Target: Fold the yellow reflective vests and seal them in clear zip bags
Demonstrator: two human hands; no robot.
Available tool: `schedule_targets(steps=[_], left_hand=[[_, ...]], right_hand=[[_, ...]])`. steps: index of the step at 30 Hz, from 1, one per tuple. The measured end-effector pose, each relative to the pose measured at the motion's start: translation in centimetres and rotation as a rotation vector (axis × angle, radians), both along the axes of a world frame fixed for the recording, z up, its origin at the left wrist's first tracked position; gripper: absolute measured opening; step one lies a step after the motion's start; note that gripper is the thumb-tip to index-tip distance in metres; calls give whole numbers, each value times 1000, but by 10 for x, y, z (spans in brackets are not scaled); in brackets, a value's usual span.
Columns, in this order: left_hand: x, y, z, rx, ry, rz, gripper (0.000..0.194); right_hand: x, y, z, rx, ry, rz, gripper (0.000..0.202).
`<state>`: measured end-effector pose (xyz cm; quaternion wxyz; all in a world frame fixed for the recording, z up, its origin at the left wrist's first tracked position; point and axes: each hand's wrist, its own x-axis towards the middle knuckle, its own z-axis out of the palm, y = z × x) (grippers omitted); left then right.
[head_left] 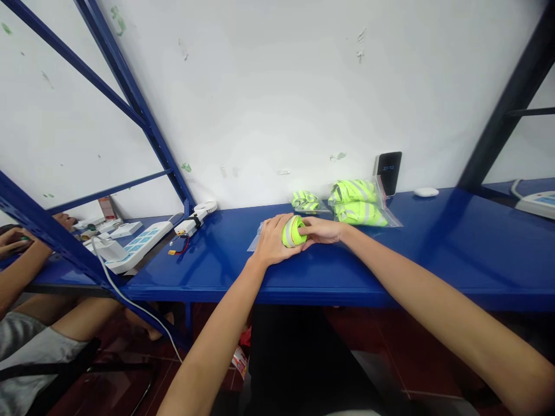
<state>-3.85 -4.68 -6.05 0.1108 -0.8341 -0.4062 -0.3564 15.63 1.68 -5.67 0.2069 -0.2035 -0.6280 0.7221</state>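
Between my two hands is a rolled neon-yellow reflective strap [290, 231] with a silver-grey stripe, held just above or on the blue table. My left hand [274, 238] wraps round its left side and underside. From the right, my right hand [321, 230] grips the roll, its fingers at the coil's open end. A clear plastic bag [255, 241] lies flat beside my left hand, partly hidden by it. Behind my hands sits a small bag of neon-yellow strapping [306, 201]. Right of that is a larger zip bag of folded neon-yellow reflective straps [358, 202].
A phone [389, 172] leans against the wall, near a white oval object [426, 192]. Left on the blue table [208, 254] are a small white fan [205, 207], a wired connector [178, 251] and a power strip [141, 245]. Beyond a blue post [56, 231], another person's hands [15, 241] work.
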Motion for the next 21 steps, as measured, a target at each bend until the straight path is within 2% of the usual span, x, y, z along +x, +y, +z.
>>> schedule_targets(steps=[13, 21], left_hand=[[3, -4, 3, -35, 29, 16, 67], [11, -6, 4, 19, 91, 10, 64]], right_hand=[[-14, -10, 1, 237, -94, -199, 47], [-34, -3, -13, 429, 43, -542, 13]])
